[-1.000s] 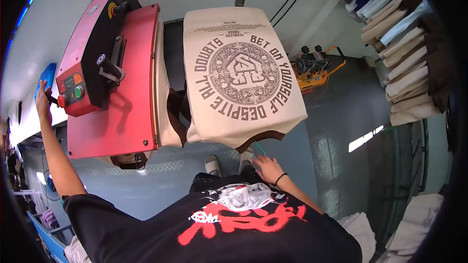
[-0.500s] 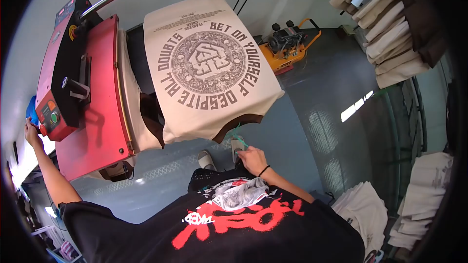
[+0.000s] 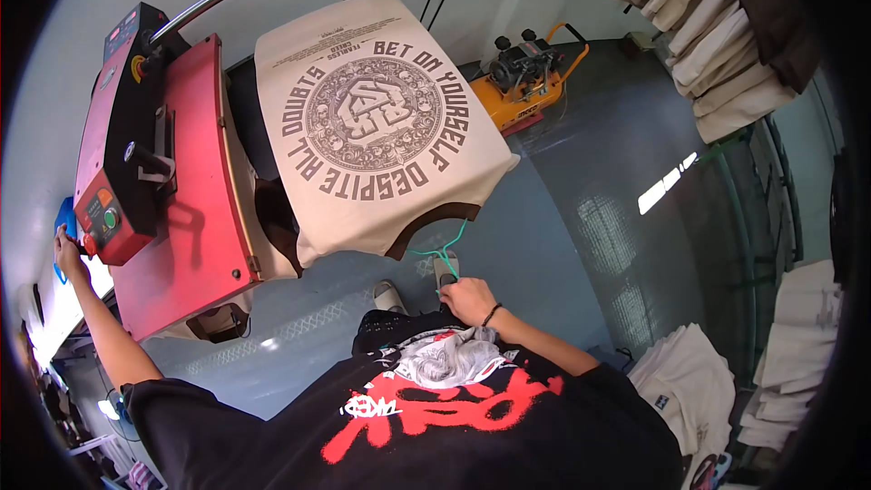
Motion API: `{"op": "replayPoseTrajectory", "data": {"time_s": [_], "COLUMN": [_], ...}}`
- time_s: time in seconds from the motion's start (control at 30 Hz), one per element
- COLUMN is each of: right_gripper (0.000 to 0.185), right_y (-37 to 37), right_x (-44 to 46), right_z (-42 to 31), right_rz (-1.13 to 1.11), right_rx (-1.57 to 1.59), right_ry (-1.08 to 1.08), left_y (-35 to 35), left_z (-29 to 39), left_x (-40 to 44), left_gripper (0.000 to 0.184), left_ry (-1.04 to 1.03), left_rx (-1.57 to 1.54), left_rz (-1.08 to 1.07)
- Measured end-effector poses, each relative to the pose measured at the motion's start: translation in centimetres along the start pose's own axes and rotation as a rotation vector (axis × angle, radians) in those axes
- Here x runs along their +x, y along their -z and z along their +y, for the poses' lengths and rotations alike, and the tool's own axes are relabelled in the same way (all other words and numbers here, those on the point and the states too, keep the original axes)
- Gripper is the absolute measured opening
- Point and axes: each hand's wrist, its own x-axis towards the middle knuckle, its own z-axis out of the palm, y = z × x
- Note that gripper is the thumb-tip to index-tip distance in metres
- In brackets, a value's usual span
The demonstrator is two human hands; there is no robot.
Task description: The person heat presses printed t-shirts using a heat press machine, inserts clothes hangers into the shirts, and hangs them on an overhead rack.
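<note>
The cream printed T-shirt (image 3: 372,127) lies spread ahead of me, left of my right hand (image 3: 469,300) and right of my left hand (image 3: 69,259). Its long axis runs near to far, the far end tipping slightly left. My right hand is nearer, just short of the brown-trimmed near edge. That hand is closed on a green cord (image 3: 450,259), which runs away from me and forks, one strand reaching the trim. My left hand is at a dark handle (image 3: 82,249) on the near left corner of the heat press (image 3: 186,204), beside a red button (image 3: 90,243); I cannot tell how tightly its fingers close.

Around the shirt's round emblem I read "BET ON YOURSELF DESPITE ALL DOUBTS", with a small "FEARLESS CREED" beyond it, inverted to me; the finer lines are too small. Another cream-and-brown garment (image 3: 260,240) shows under the press's right edge. Farther right stands an orange air compressor (image 3: 517,102), its label unclear, then hanging garments (image 3: 717,45); near right, folded cream garments (image 3: 685,386).
</note>
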Motion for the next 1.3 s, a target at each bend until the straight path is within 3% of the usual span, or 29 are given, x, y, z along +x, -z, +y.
{"op": "replayPoseTrajectory", "data": {"time_s": [0.1, 0.27, 0.33, 0.53, 0.6, 0.67, 0.73, 0.77, 0.97, 1.03, 1.1, 1.2, 1.27, 1.3], "right_gripper": [0.015, 0.026, 0.033, 0.041, 0.04, 0.034, 0.029, 0.021, 0.016, 0.024, 0.03, 0.028, 0.03, 0.031], "right_y": [-1.7, -2.3, -1.5, -0.7, -0.2, 0.9, 3.5, 5.2, 21.4, 25.6, 28.7, 30.0, 30.3, 30.4], "right_x": [0.5, 0.3, 0.0, 0.5, 0.2, 0.1, 0.5, 1.1, 9.2, 13.6, 17.4, 22.1, 24.9, 26.4], "right_z": [-0.6, -0.5, 0.0, 4.9, 5.6, 5.5, 5.4, 4.9, 1.9, -0.2, -3.9, -10.4, -11.9, -11.6], "right_rz": [-0.177, -0.195, -0.098, -0.099, -0.162, -0.074, 0.072, 0.214, 0.685, 0.592, 0.539, 0.411, 0.33, 0.423], "right_rx": [-0.04, -0.025, 0.117, 0.289, 0.681, 0.772, 0.855, 0.908, 0.523, 0.71, 0.719, 0.9, 0.987, 1.019], "right_ry": [0.069, 0.06, 0.099, 0.256, 0.313, 0.34, 0.158, 0.192, 0.531, 0.621, 0.576, 0.605, 0.463, 0.411], "left_y": [-0.2, -1.9, -3.3, -7.7, -9.1, -10.9, -12.8, -13.7, -18.6, -20.2, -21.3, -21.5, -21.4, -21.6], "left_z": [-0.3, 2.0, 3.1, 7.4, 10.4, 12.4, 13.7, 10.8, 17.2, 18.4, 19.2, 18.4, 19.6, 20.0], "left_x": [0.3, -2.6, -4.0, -9.3, -11.8, -13.7, -15.8, -13.8, -21.4, -23.2, -24.2, -23.6, -24.2, -24.4], "left_gripper": [0.027, 0.029, 0.028, 0.032, 0.036, 0.04, 0.046, 0.049, 0.053, 0.052, 0.053, 0.053, 0.055, 0.055], "left_ry": [-0.031, -0.037, -0.028, -0.034, -0.004, 0.044, -0.046, -0.462, -0.067, -0.1, -0.156, -0.291, -0.392, -0.367], "left_rx": [-0.006, -0.059, -0.068, -0.064, -0.099, -0.087, 0.04, 0.318, -0.09, -0.169, -0.202, -0.196, -0.227, -0.213], "left_rz": [-0.089, -0.113, -0.095, -0.027, -0.044, -0.008, 0.047, 0.104, -0.009, -0.05, -0.084, -0.107, -0.081, -0.088]}}
